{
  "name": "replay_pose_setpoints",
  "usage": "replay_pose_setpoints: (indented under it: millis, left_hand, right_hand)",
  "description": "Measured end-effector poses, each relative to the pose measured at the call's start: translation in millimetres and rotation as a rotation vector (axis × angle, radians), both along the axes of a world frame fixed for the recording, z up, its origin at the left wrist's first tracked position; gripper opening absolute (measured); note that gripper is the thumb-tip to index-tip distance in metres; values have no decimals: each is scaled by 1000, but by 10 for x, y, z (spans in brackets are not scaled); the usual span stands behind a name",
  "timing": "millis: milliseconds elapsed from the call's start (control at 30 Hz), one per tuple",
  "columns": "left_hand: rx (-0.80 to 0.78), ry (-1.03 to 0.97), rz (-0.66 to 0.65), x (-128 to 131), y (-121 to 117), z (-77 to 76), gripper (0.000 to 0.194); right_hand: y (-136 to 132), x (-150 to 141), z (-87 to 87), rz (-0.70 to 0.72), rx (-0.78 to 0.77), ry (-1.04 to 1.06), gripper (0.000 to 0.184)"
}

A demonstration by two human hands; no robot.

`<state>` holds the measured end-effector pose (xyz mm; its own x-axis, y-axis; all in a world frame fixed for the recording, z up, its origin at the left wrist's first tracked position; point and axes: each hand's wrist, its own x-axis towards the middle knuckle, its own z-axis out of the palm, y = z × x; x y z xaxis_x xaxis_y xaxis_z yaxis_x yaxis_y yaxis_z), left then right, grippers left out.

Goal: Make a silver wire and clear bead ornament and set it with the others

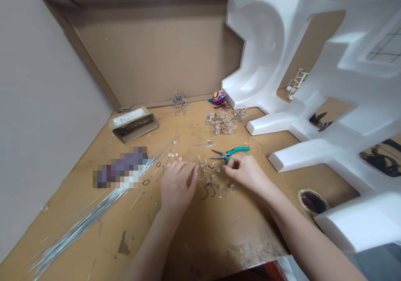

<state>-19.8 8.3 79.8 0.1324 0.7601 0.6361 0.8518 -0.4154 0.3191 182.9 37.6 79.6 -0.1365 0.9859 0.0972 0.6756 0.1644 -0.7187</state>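
My left hand [178, 184] rests on the brown board with fingers curled, pinching a thin wire piece near small clear beads [174, 155]. My right hand [246, 172] is closed in a pinch just right of it, holding something too small to name. Between them lie bent wire loops and beads [213, 185]. Teal-handled pliers [232, 152] lie on the board just above my right hand, untouched.
A bundle of straight wires [94, 216] runs along the left. A small cardboard box [134, 124] sits at the back left. Finished wire-and-bead clusters [221, 122] and a colourful toy [218, 98] lie behind. White foam blocks [313, 105] crowd the right. A tape roll [312, 201] lies near the right edge.
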Motion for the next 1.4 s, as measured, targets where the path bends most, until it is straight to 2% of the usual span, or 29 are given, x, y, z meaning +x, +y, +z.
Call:
replay_pose_setpoints:
  millis: [133,233,333,533,600,700,767,900,1033,1233,1400]
  left_hand:
    - [178,6,-55,46,-47,-14,10]
    - [271,-25,-85,74,-57,-22,13]
    - [302,-28,-92,96,-52,-24,15]
    - [290,2,-88,149,-87,-65,10]
    - [282,35,-103,187,-114,-82,10]
    - [277,55,-132,252,-148,-103,13]
    - [269,60,-165,293,-161,-117,17]
    - [223,96,-249,349,-158,-144,23]
    - [217,95,-266,327,-122,-166,26]
    - [139,-35,-127,158,-20,-169,22]
    - [67,-63,17,120,58,-180,21]
  right_hand:
    - [-88,-106,28,-133,215,-73,19]
    - [-112,-137,31,-148,293,-17,19]
    - [-92,-127,20,-112,198,88,21]
    - [-30,-123,-10,49,-253,546,18]
    - [-32,-143,-16,71,-366,671,17]
    - [-55,-171,-3,124,-485,847,25]
    - [-70,-176,22,141,-491,957,28]
    - [-60,-138,66,79,-434,1152,25]
    - [-18,-72,65,66,-463,1167,22]
    - [-1,-48,34,132,-483,944,18]
    - [20,-80,-36,162,-519,1011,17]
